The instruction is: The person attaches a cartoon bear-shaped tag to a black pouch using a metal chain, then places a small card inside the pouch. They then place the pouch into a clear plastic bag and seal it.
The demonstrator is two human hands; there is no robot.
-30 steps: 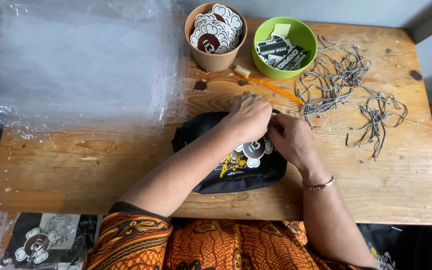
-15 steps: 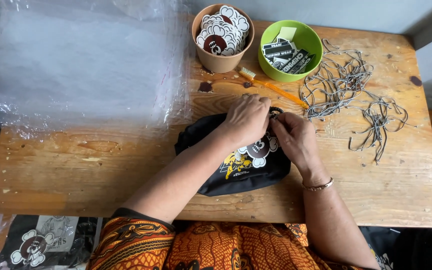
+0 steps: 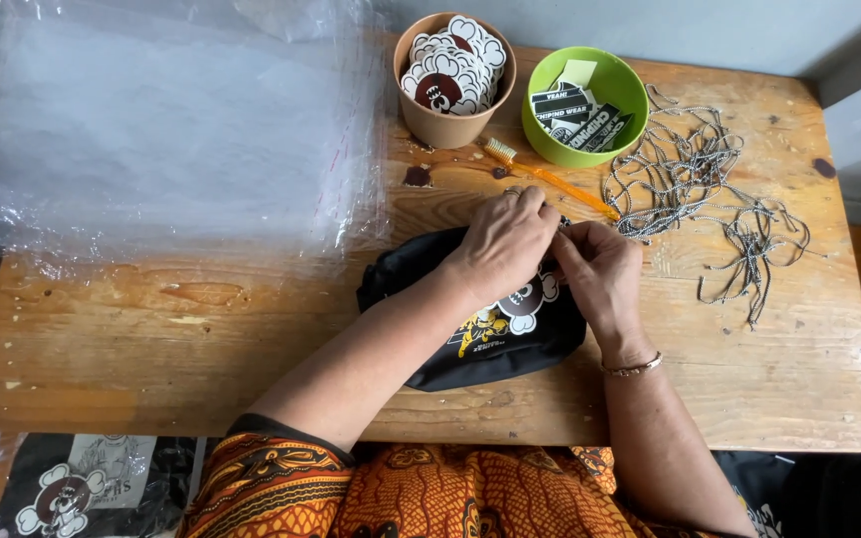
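**Black pouch under both hands**

Black pouch (image 3: 480, 334) flat on the wooden table (image 3: 201, 339), near the front edge, printed side up. Partly covered at its upper edge by both hands. Left hand (image 3: 503, 244) curled over the pouch's top, fingers bent and drawn together toward the right hand. Right hand (image 3: 598, 274) just beside it, fingertips meeting the left's at the pouch's upper right corner, pinching something too small to tell. Bracelet (image 3: 635, 367) on the right wrist.

Beyond the hands, touching neither: orange toothbrush (image 3: 545, 177), brown cup (image 3: 450, 125) of round stickers, green bowl (image 3: 590, 144) of dark labels. Right of the hands, a loose tangle of grey cords (image 3: 710, 189). Left, well apart, a stack of clear plastic bags (image 3: 151, 139).
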